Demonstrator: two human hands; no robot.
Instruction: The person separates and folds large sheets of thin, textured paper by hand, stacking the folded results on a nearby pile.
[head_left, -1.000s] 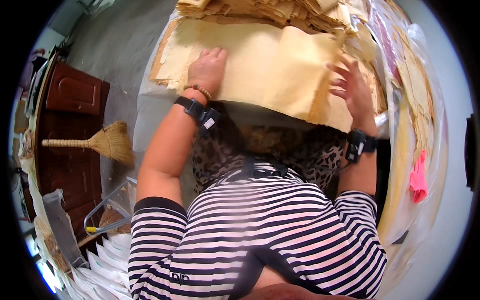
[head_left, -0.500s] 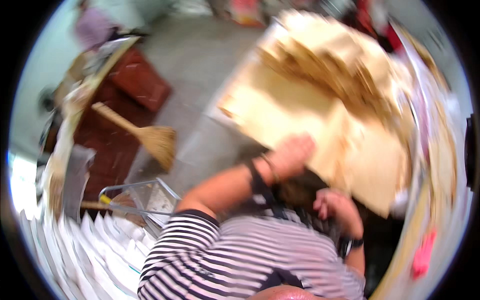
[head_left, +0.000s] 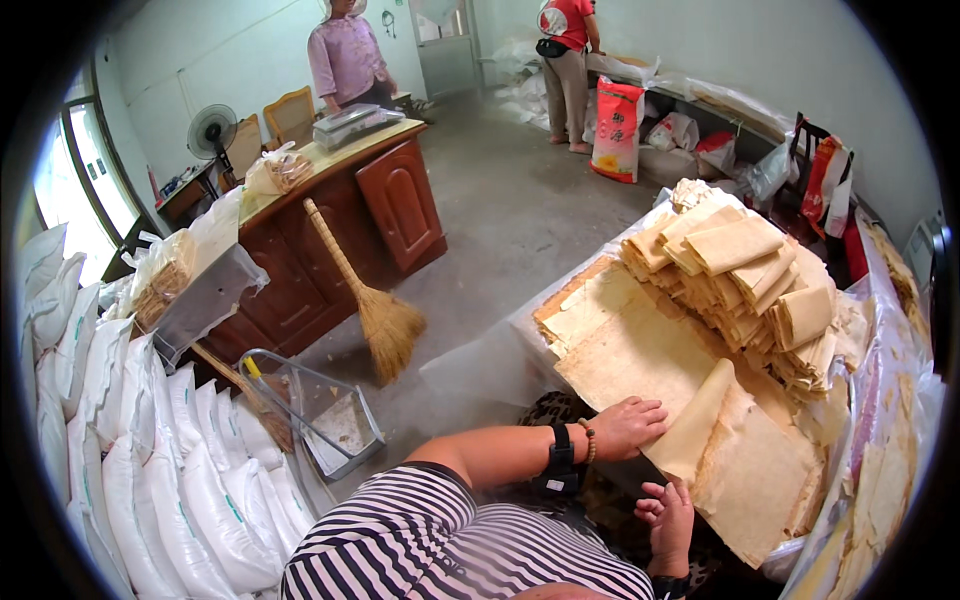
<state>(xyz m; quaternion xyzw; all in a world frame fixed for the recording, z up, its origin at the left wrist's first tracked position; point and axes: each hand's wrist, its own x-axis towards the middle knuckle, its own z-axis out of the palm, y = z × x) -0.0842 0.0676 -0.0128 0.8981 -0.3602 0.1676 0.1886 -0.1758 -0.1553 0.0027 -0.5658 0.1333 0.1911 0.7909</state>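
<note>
Folding over one side of the big tan sheet (head_left: 640,350) now. A second ago lying flat and wide under both hands; now curled up into a soft flap (head_left: 695,425) at the near edge. Looks like the fold has started and is not pressed down yet.

Left hand (head_left: 628,425) reaching in from the near side of the sheet, arm bent across the striped top, black watch and bead band on the wrist. Palm down, fingers a little apart, resting right on the sheet where the flap begins. Not grabbing, just pressing.

Right hand (head_left: 668,515) lower, at the near edge of the sheet, just under the flap. Fingers curled upward. Hard to tell if pinching the edge or only touching it.

Sheet itself lying on top of other flat sheets on a table covered in clear plastic (head_left: 480,370).

Past the far side of the sheet, touching it: a tall pile of folded sheets (head_left: 745,265). Well off to the left of the sheet: a straw broom (head_left: 385,325) leaning on a brown wooden desk (head_left: 400,200), a metal dustpan (head_left: 330,410), and rows of white sacks (head_left: 200,470). Far behind the sheet: two other people standing.
</note>
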